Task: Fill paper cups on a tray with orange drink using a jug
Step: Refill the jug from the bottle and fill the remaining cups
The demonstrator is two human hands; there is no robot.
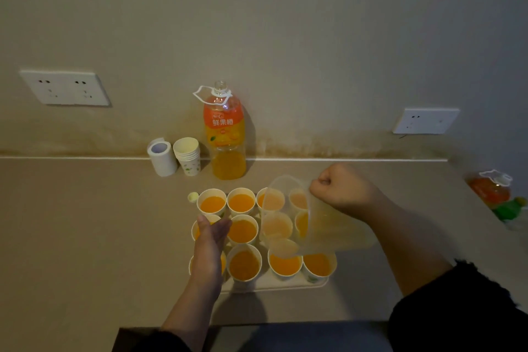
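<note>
Tray (285, 284): sitting on the tabletop (85, 237), carrying twelve paper cups (241, 203) in three rows of four; those in view are holding orange drink (243, 230).
Jug (328, 231): clear plastic, hanging tipped on its side above the right-hand cups, mouth pointing left over the near row.
Right hand (340, 188): curling into a tight fist round the jug's handle.
Left hand (211, 240): resting on the leftmost middle-row cup, fingers fairly straight, thumb spread.
Behind the tray: an uncapped bottle (225, 134), a stack of spare cups (187, 156) and a paper roll (161, 156), all standing against the wall (285, 37).
</note>
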